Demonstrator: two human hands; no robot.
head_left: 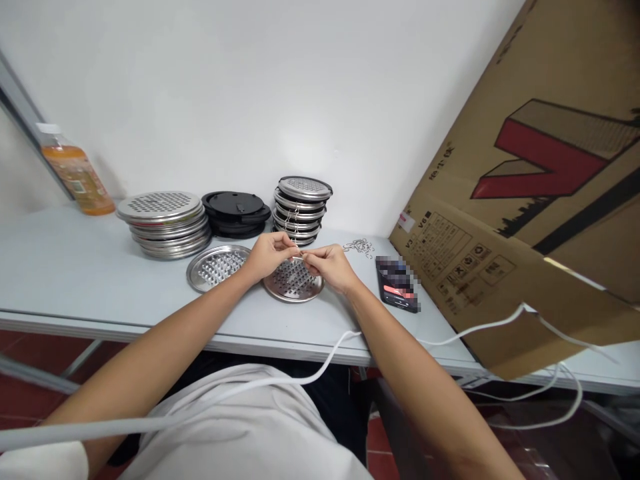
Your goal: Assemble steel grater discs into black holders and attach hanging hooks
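- Left hand (pixel 270 257) and right hand (pixel 331 265): fingertips pinched together on a small wire piece (pixel 298 257), at 12 o'clock of the grater disc (pixel 294 285); exact hold unclear.
- Wire piece: probably light, springy; grip its ends.
- Grater disc: likely stiff, slick; take the rim.
- Loose clips (pixel 359 248): 2 o'clock of disc.

On the cardboard box (pixel 530 220) to your right you could read "V6" (pixel 425 219), with a dark square beside it, and "V3" (pixel 409 243); a recycling-type symbol (pixel 482 251) stood nearby. The bottle (pixel 80 177) had a label (pixel 76 187) too blurred for you to read.
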